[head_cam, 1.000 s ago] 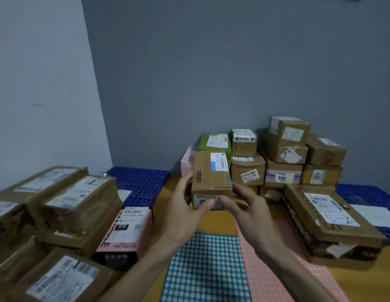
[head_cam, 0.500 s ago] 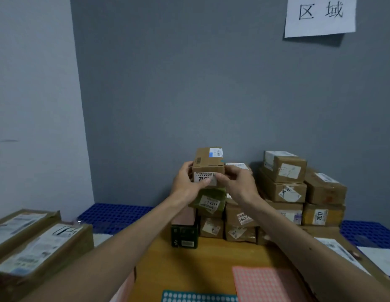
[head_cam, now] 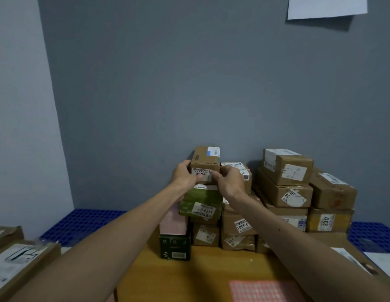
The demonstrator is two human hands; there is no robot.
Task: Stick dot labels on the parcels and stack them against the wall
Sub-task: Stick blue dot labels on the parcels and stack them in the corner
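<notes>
Cartons (head_cam: 22,264): brown and flat, white shipping labels facing up, at 8 o'clock of the frame, cut off by the left edge.
Blue grid mat (head_cam: 85,223): along the foot of the grey wall (head_cam: 189,83) at 8 o'clock, just behind the cartons; more of it at 4 o'clock.
Pink box (head_cam: 173,221): standing on a dark green box (head_cam: 175,247), both below frame centre toward 7 o'clock.
Left hand (head_cam: 185,174): closed round the left end of the brown parcel (head_cam: 206,159), thumb on its front label.
Brown parcel: topmost in its column against the grey wall, level, with white labels on top and front and a small teal spot (head_cam: 218,159) at the top's right edge; resting on the green parcel (head_cam: 201,203) or just above it, cannot tell which.
Green parcel: directly at 6 o'clock of the brown parcel, white label on its front.
Right hand (head_cam: 230,180): gripping the brown parcel's right front corner with curled fingers, at 3 o'clock of the left hand.
Counter (head_cam: 211,271): wooden, carrying the stacks.
Dot-label sheet (head_cam: 261,290): pink, flat on the counter at 5 o'clock, cut off by the bottom edge.
Stacked parcels (head_cam: 285,171): brown, several tiers high, at 3 o'clock of the brown parcel, against the wall.
Paper sheet (head_cam: 324,5): white, on the wall at 1 o'clock.
</notes>
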